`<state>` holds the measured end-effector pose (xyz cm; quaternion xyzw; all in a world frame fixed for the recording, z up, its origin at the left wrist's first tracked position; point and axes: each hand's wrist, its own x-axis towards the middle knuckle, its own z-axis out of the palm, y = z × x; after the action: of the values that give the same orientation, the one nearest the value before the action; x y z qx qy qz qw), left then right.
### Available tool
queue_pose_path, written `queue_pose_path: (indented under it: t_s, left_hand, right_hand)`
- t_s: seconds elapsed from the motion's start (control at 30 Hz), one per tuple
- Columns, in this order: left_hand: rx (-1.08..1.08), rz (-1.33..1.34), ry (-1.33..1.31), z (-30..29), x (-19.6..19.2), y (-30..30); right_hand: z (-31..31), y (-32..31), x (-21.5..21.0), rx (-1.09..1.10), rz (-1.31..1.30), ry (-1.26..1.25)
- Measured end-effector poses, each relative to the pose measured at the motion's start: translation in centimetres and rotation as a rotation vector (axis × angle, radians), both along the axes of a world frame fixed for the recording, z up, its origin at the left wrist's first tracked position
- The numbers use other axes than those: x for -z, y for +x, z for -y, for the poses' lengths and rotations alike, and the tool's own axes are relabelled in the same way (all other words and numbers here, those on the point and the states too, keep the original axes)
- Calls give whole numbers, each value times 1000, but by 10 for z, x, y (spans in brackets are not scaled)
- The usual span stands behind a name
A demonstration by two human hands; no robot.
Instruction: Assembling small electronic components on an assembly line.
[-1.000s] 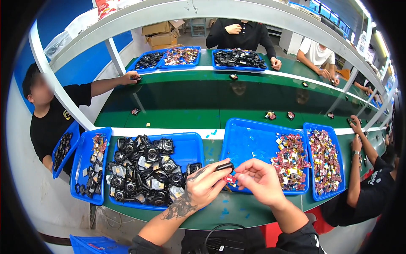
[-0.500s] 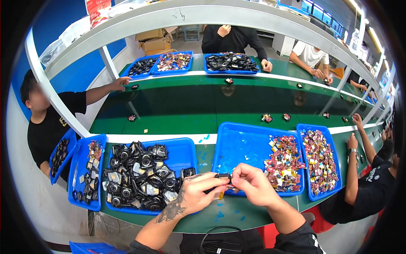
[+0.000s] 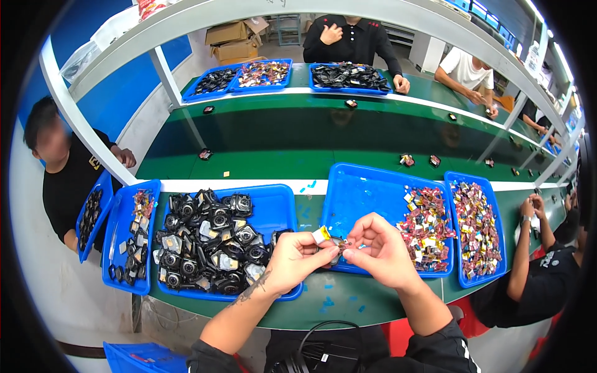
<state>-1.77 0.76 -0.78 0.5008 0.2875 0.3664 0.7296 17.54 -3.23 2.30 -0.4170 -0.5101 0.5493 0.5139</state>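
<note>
Both my hands meet above the table's near edge, between two blue trays. My left hand (image 3: 298, 260) is closed, pinching a small electronic assembly; a flat yellow-and-white battery (image 3: 321, 235) sticks up from its fingers. The fingertips of my right hand (image 3: 379, 252) pinch the assembly's small reddish-brown end (image 3: 345, 246); its exact form is too small to tell. Left of my hands, black watch cases (image 3: 219, 217) fill much of a blue tray (image 3: 273, 208). Beyond my right hand, small red, yellow and white battery assemblies (image 3: 428, 227) heap in the right part of another tray (image 3: 364, 193).
A narrow tray (image 3: 107, 248) stands at the left, and another, full of battery assemblies (image 3: 476, 224), at the right. Parts lie on the green conveyor (image 3: 280, 140) behind the white rail. A grey frame (image 3: 93, 118) arches overhead. Co-workers (image 3: 71, 180) sit around the line.
My hands have turned the piece: the battery, low under my fingers before, now points up. My right fingers have spread slightly. The co-worker at left has drawn an arm back from the conveyor.
</note>
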Motion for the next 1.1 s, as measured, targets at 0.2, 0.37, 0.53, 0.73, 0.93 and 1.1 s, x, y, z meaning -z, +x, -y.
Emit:
queue_pose_path:
  t_s: [0.2,0.37,0.53,0.73,0.93,1.1]
  left_hand:
    - [-30,25,105,5,-4,7]
    - [-68,62,121,8,4,9]
    - [-112,113,106,9,5,11]
    - [-129,78,90,7,1,7]
    - [-123,85,117,10,1,17]
    - [-199,-59,156,13,0,15]
  right_hand:
    - [2,-11,7,218,176,106]
    - [5,-19,14,302,223,187]
    - [5,-22,18,363,280,269]
    - [-3,-20,19,292,311,212]
    - [0,-23,20,328,372,203]
    - [-2,-27,19,279,545,273]
